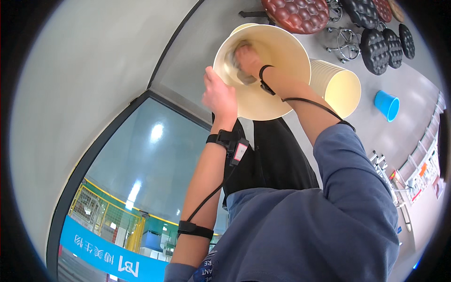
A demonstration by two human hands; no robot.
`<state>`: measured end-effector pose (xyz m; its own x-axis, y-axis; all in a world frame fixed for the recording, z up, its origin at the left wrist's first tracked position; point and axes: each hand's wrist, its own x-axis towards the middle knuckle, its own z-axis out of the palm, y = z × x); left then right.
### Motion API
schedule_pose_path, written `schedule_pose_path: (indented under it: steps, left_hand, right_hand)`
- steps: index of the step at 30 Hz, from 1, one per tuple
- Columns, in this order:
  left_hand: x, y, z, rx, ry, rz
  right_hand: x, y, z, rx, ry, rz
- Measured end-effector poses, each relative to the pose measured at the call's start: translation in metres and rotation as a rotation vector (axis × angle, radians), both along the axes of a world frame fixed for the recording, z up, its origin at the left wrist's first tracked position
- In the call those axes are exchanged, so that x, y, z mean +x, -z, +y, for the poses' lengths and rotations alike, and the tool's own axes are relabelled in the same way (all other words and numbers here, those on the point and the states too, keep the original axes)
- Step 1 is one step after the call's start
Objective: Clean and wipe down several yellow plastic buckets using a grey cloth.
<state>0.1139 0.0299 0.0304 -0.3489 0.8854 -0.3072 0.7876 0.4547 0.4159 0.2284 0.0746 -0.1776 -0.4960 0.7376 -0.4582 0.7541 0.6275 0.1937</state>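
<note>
The left hand (pixel 220 96) grips the left rim of a cream bin (pixel 286 56) before the legs, the right hand (pixel 249 60) clutches a blurred cloth (pixel 246 78) inside, floor (pixel 185 70) separates bin from dark strip (pixel 173 44) leftward, and stacked bins (pixel 346 91) crowd its right edge.

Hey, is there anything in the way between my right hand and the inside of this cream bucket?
Only the blurred greyish cloth-like thing at your right hand. Nothing else visible blocks the cream bucket's open mouth; your left hand is at the rim.
</note>
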Motion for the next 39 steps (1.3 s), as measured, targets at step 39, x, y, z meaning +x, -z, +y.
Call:
schedule_pose_path:
  steps: [39]
  left_hand:
    - [-0.030,0.021,-0.023,-0.038,0.200,0.019]
  right_hand:
    - [-0.031,-0.162,0.013,-0.631,1.406,1.309]
